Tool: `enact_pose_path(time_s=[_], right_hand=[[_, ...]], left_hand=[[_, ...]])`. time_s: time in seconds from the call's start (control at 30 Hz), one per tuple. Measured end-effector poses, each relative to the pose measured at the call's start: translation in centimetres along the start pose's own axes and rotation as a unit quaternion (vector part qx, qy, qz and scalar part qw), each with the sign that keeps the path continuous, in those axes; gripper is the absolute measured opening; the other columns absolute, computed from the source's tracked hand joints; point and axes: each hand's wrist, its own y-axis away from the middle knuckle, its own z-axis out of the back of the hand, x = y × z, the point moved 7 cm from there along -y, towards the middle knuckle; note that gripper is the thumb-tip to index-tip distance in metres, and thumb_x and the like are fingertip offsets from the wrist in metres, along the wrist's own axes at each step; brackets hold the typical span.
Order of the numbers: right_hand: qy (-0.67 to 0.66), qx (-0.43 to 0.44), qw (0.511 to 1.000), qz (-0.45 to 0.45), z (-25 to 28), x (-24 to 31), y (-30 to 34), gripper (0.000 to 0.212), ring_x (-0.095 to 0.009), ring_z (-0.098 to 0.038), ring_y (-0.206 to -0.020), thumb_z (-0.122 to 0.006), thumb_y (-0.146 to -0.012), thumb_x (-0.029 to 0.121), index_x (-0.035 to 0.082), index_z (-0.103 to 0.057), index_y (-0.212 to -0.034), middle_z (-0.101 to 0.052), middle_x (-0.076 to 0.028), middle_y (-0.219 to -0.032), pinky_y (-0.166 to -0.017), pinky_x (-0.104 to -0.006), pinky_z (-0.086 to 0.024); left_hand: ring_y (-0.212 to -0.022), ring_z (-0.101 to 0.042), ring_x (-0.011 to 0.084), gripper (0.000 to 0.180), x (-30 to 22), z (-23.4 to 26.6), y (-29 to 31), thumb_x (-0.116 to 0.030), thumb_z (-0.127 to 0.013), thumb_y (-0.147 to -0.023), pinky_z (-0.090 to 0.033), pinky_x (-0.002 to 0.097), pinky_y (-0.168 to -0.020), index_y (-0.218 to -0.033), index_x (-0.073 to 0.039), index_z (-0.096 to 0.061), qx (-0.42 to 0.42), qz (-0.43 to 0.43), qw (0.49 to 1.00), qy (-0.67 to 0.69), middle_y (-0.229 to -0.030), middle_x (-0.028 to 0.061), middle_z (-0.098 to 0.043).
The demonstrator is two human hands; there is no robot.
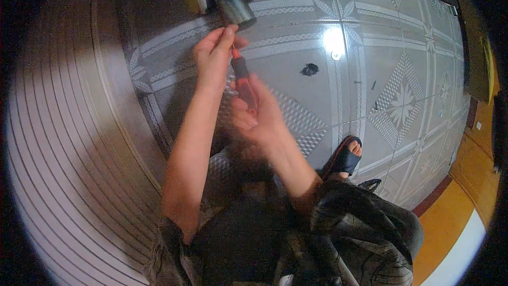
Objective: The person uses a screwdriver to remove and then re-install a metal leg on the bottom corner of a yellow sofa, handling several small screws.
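My right hand is wrapped round the red and black handle of a screwdriver, slightly blurred. The tool points up and away, toward a grey metal cylinder that looks like a short furniture leg. Just below that cylinder, my left hand pinches thumb against fingers by the screwdriver's shaft. What lies in the pinch is too small or hidden to tell. The tip of the tool cannot be made out behind the fingers.
Patterned grey tiles make up the floor. On it lie a small crumpled black thing, a pale ring and a few tiny dark pieces like screws. My sandalled foot stands at right; a ribbed panel rises at left.
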Motion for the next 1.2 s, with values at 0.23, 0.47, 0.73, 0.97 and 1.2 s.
enact_pose_path(time_s=[0.23, 0.47, 0.73, 0.97, 1.2], right_hand=[[0.630, -0.257, 0.573, 0.457, -2.3, 6.1, 4.1, 0.040, -0.022, -0.050, -0.045, -0.049, -0.082, 0.042, 0.004, -0.051, -0.094, -0.054, -0.008, -0.064, -0.043, -0.0337, -0.041], [0.714, -0.291, 0.489, 0.409, -3.4, 5.9, 3.6, 0.032, -0.028, -0.055, -0.051, -0.050, -0.084, 0.033, 0.002, -0.051, -0.094, -0.057, -0.013, -0.072, -0.046, -0.0353, -0.043], [-0.060, 0.042, 0.997, -0.012, -0.9, 0.6, -0.7, 0.036, -0.019, -0.046, -0.041, -0.047, -0.085, 0.038, 0.005, -0.049, -0.101, -0.054, -0.008, -0.068, -0.037, -0.0290, -0.036], [0.625, -0.230, 0.639, 0.385, -2.1, 5.3, 4.0, 0.037, -0.019, -0.046, -0.041, -0.048, -0.084, 0.039, 0.006, -0.050, -0.100, -0.052, -0.008, -0.063, -0.038, -0.0300, -0.036], [0.441, -0.210, 0.829, 0.272, 1.6, 4.3, 0.0, 0.037, -0.022, -0.045, -0.036, -0.050, -0.082, 0.042, 0.006, -0.054, -0.091, -0.047, -0.005, -0.049, -0.037, -0.0327, -0.036]], left_hand=[[-0.061, -0.052, 0.0082, 0.022, -0.1, -1.3, 0.4, -0.021, -0.054, -0.084, -0.041, 0.0194, -0.056, -0.092, 0.000, -0.059, -0.054, 0.001, 0.998, 0.026, -0.077, 0.0083, -0.063], [-0.058, -0.050, 0.0065, 0.022, -0.6, -1.3, 0.7, -0.019, -0.051, -0.086, -0.041, 0.0189, -0.054, -0.097, -0.001, -0.057, -0.032, 0.003, 0.999, 0.019, -0.078, 0.0073, -0.063], [-0.057, -0.049, 0.0070, 0.022, -0.7, -0.3, 0.1, -0.016, -0.051, -0.085, -0.039, 0.0186, -0.053, -0.099, 0.001, -0.056, -0.039, 0.005, 0.999, 0.029, -0.074, 0.0063, -0.061], [-0.059, -0.052, 0.0096, 0.018, -0.7, -0.7, 0.5, -0.014, -0.053, -0.084, -0.042, 0.0208, -0.053, -0.093, 0.001, -0.058, -0.079, 0.013, 0.996, 0.042, -0.073, 0.0075, -0.061], [-0.078, -0.058, 0.0186, 0.023, 0.0, -1.0, 0.9, -0.019, -0.043, -0.089, -0.047, 0.0269, -0.065, -0.102, -0.001, -0.051, 0.024, 0.063, 0.997, 0.048, -0.084, 0.0122, -0.060]])
